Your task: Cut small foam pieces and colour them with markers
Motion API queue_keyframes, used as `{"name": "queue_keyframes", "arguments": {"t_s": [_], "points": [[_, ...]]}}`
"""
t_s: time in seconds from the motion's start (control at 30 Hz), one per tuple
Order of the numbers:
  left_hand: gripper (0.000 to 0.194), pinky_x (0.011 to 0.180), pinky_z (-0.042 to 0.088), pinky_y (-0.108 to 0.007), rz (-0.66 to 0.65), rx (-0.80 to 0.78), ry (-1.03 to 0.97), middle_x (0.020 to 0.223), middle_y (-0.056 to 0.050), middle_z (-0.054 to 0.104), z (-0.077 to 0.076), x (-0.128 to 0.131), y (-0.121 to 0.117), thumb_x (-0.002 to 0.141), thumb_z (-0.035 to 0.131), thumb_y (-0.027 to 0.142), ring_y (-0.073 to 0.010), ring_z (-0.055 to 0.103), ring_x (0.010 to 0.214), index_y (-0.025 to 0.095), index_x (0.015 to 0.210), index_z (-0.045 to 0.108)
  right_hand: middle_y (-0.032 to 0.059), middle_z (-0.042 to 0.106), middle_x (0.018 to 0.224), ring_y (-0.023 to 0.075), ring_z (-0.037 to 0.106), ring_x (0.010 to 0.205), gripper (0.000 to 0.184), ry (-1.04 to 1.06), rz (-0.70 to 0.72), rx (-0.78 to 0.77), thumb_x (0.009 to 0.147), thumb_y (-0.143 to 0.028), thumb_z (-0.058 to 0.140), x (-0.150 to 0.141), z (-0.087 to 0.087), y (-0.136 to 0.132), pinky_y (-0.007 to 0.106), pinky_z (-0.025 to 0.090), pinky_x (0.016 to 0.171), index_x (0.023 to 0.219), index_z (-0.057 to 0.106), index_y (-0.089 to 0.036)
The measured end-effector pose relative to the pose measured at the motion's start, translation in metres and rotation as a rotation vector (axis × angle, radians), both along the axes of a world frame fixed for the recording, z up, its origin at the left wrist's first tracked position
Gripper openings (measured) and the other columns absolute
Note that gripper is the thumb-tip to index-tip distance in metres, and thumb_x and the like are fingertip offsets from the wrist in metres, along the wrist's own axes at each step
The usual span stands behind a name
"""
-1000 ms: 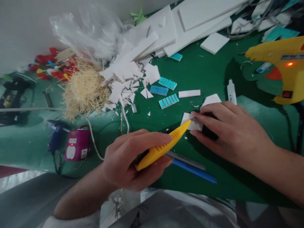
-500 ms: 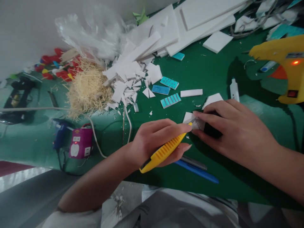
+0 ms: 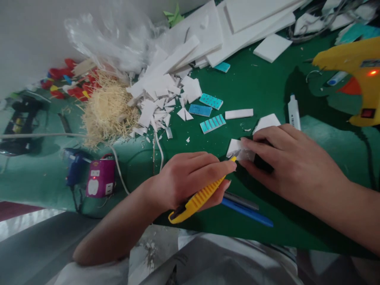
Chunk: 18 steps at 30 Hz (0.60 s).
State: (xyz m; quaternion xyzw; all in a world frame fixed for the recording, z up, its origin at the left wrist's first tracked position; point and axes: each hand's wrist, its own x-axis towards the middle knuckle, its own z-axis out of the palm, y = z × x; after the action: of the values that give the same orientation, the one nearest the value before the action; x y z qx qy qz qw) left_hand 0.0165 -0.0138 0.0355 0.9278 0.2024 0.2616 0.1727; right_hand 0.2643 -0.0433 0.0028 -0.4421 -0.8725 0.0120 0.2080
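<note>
My left hand [image 3: 187,176] is wrapped round a yellow utility knife [image 3: 204,196], its tip pointing up and right. The blade end reaches the lower edge of a small white foam board piece [image 3: 234,147]. My right hand [image 3: 299,160] pinches that piece between thumb and fingers and partly hides it. Another white foam board piece [image 3: 267,121] lies just beyond the right fingers. Below the hands, a blue pen [image 3: 249,212] and a grey pen-like stick [image 3: 243,200] lie side by side on the green table [image 3: 190,221].
Teal patterned strips [image 3: 213,123] and a white strip [image 3: 239,113] lie ahead. A heap of foam scraps [image 3: 162,89] and toothpicks [image 3: 109,111] is at left. A yellow glue gun [image 3: 366,75] and a marker [image 3: 293,112] are at right. A purple power adapter [image 3: 101,178] sits lower left.
My left hand and the utility knife have drawn slightly down and left along the foam piece. The right hand keeps its grip, almost still.
</note>
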Motion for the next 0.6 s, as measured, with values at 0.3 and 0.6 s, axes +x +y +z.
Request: {"name": "queue_keyframes", "arguments": {"t_s": [0.3,0.6], "points": [[0.017,0.06,0.06,-0.023,0.064,-0.038,0.051,0.083,-0.003,0.077,0.012,-0.017,-0.009,0.094,0.061,0.014,-0.0126,0.072,0.065,0.014,0.108,0.07,0.0191,0.073,0.096,0.0326,0.066,0.084,0.029,0.0,0.019,0.018,0.096,-0.023,0.061,0.0,0.001,0.001,0.044,0.057,0.067,0.111,0.077,-0.004],[0.022,0.059,0.064,-0.024,0.134,0.014,-0.162,0.083,-0.002,0.079,0.0,-0.025,-0.008,0.091,0.06,0.017,-0.0148,0.073,0.064,0.021,0.111,0.068,0.0188,0.074,0.102,0.0325,0.068,0.088,0.034,-0.033,-0.023,0.001,0.098,-0.032,0.062,-0.001,0.005,-0.002,0.045,0.058,0.073,0.12,0.072,-0.007]]}}
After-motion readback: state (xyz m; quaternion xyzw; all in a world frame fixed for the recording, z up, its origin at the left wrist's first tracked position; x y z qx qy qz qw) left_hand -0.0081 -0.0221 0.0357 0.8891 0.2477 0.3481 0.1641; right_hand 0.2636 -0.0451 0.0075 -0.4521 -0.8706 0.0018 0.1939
